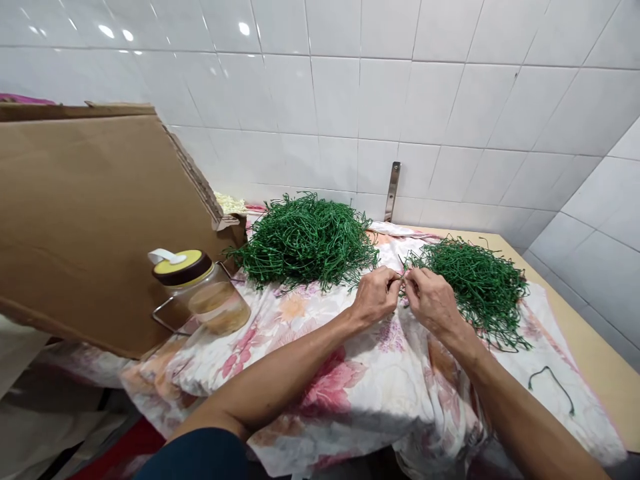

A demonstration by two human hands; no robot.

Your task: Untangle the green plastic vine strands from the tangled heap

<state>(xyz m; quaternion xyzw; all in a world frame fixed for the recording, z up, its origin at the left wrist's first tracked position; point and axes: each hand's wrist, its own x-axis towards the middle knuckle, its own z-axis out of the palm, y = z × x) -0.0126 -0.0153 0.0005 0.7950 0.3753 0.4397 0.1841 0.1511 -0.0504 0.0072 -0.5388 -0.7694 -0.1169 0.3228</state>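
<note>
My left hand (pixel 376 294) and my right hand (pixel 431 298) meet over the floral cloth, fingertips pinched together almost touching. Between them is a thin green cord (pixel 401 261), mostly hidden by the fingers, with a dark end sticking up. A large tangled pile of green cords (pixel 310 240) lies behind and left of my left hand. Close behind and to the right of my right hand sits a smaller pile of green cords (pixel 475 283). Many cords have small knobs or knots at their ends.
A large cardboard box (pixel 95 227) stands at the left. Beside it is a jar (pixel 220 303) with a yellow-and-brown lid and wire handles. One loose green cord (pixel 553 377) lies on the floral cloth (pixel 300 333) at the right. White tiled wall (pixel 330 93) rises behind.
</note>
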